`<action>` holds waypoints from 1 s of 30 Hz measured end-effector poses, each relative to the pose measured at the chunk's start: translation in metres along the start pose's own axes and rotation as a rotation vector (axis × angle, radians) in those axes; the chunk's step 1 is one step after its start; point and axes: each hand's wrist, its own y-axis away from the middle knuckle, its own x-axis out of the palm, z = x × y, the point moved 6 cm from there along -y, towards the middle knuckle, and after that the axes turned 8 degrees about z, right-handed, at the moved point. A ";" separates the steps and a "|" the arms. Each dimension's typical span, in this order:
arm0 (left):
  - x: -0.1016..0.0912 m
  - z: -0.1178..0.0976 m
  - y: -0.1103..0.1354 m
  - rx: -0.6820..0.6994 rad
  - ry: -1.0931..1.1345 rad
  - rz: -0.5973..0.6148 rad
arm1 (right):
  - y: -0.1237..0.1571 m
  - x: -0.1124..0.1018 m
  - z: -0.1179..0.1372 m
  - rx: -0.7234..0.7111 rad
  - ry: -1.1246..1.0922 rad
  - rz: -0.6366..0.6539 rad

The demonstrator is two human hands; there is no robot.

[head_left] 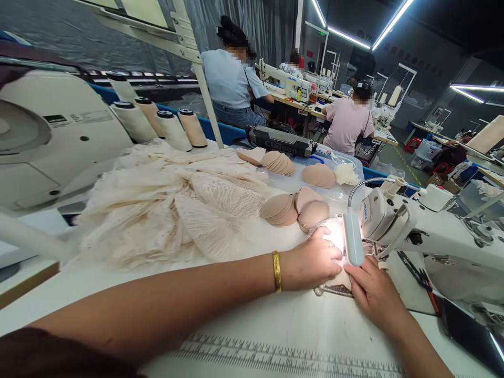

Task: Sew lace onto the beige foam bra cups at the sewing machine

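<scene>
My left hand [313, 260], with a gold bangle on its wrist, lies curled over a small lace piece [334, 286] under the bright lamp [352, 239] of the white sewing machine [433, 236]. My right hand [372, 291] presses flat on the same piece from the right, fingers pointing toward the needle area. The lamp hides the needle. Just beyond my left hand sit stacked beige foam cups [295, 209].
A heap of cream lace fabric [165, 210] covers the table's left middle. Thread cones [173, 128] stand behind it, beside another white machine [47, 136]. More foam cups [281, 163] lie in a clear tray. Other people sit sewing at far tables.
</scene>
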 end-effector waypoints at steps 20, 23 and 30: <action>-0.001 -0.023 0.035 -0.130 -0.150 0.092 | 0.013 0.014 -0.019 0.003 0.070 -0.081; -0.020 -0.040 0.078 -0.207 -0.101 0.152 | 0.024 0.025 -0.044 -0.082 0.113 -0.114; -0.068 0.003 0.173 -0.846 -0.175 0.164 | 0.022 0.035 -0.055 -0.321 0.117 -0.185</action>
